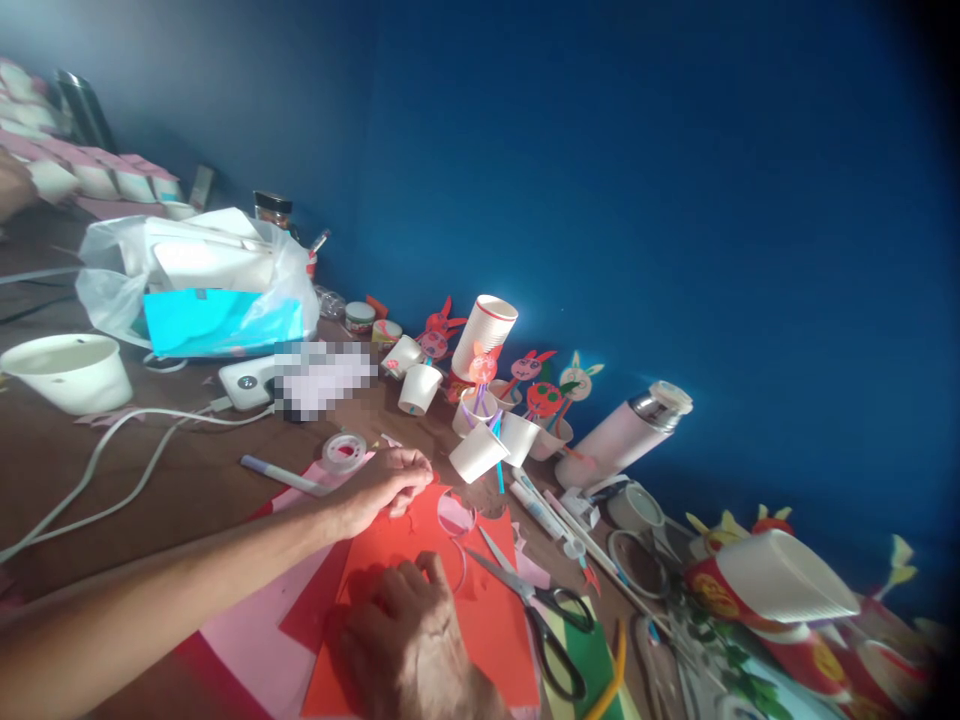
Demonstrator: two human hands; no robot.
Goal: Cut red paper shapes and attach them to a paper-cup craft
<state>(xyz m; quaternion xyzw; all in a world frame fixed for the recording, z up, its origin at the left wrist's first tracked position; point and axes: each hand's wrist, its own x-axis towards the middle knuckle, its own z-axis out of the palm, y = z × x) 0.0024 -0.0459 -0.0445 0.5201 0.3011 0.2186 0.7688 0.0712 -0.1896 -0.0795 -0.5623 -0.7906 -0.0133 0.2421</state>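
My left hand (396,482) is closed in a pinch at the top edge of a red paper sheet (487,630), with a bit of red paper at its fingertips. Lower down, my right hand (416,625) rests on the sheet with bent fingers; the fingertips are hidden beneath it, so what they grip cannot be made out. Between the hands, a round opening (456,512) near the sheet's top shows pink. Scissors (521,585) with black handles lie on the sheet's right side, their blades spread. Pink paper (251,640) shows under the red.
A tape roll (344,452) and a marker (281,474) lie left. Paper cups (478,452) with rabbit-face figures stand behind, beside a thermos (619,437). Pens (544,510) and green paper (581,645) are at right. White cables (105,450) cross the left. Another person's hand (11,190) shows far left.
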